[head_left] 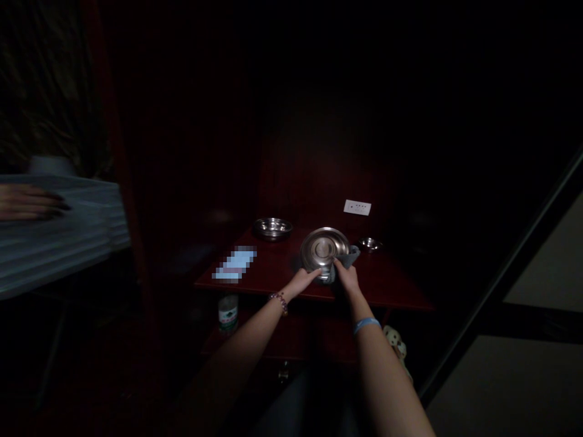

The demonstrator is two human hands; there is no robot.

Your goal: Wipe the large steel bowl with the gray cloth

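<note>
A round steel bowl (324, 247) is held tilted above the front of a dark red shelf (273, 276), its inside facing me. My left hand (304, 281) grips its lower rim, thumb on the inner side. My right hand (347, 274) is closed on a grey cloth (350, 258) at the bowl's right lower edge, with the thumb at the rim. Part of the cloth also shows below the bowl, between the hands. Behind, on the left, rest shiny steel bowls (272, 228) that seem stacked. A smaller steel bowl (370, 244) sits at the right.
A pixelated, bright flat object (235, 264) lies on the shelf's left. The back wall carries a white socket plate (357, 207). Below stand a labelled jar (228, 312) and a spotted plush toy (395, 343). At far left another person's hand (30, 201) rests on a pale surface (86, 224).
</note>
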